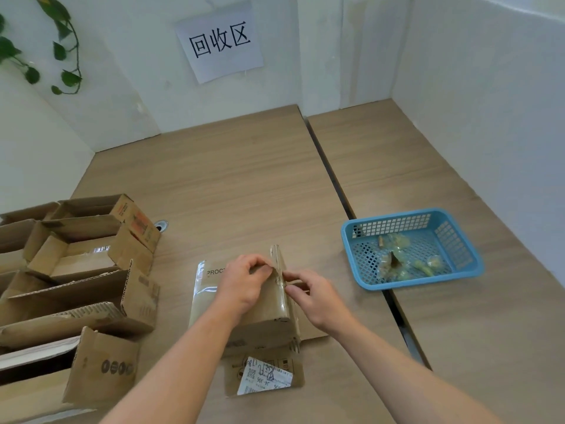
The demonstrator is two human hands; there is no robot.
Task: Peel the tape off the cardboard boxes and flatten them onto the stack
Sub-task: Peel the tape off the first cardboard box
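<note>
The brown cardboard box (263, 316) sits in the middle of the pale wooden table (244, 185), right in front of the person, on top of a flattened brown cardboard sheet with a white printed label (266, 377), which is probably the start of the stack. The left hand (243, 284) curls over the box's top edge and holds it down. The right hand (318, 296) has its thumb and forefinger closed at the seam, apparently pinching the end of the clear glossy tape (278, 261) that runs up the box's right edge. The main risk is that the tape tears partway if it is pulled steeply or fast, leaving slivers stuck to the cardboard. It may also lift the top paper layer of the board. If the left hand eases its hold, the light box may slide or tip towards the pull. Freed tape is likely to cling to the fingers and get in the way of dropping it. To the right, well apart from the box, a blue plastic lattice basket (455, 243) holds several crumpled wads of yellowish clear tape (394, 264), some with brown scraps attached. At the left edge, a cluster of open brown cardboard boxes (91, 240) stands packed side by side with flaps up. No contents show where their insides can be seen.
</note>
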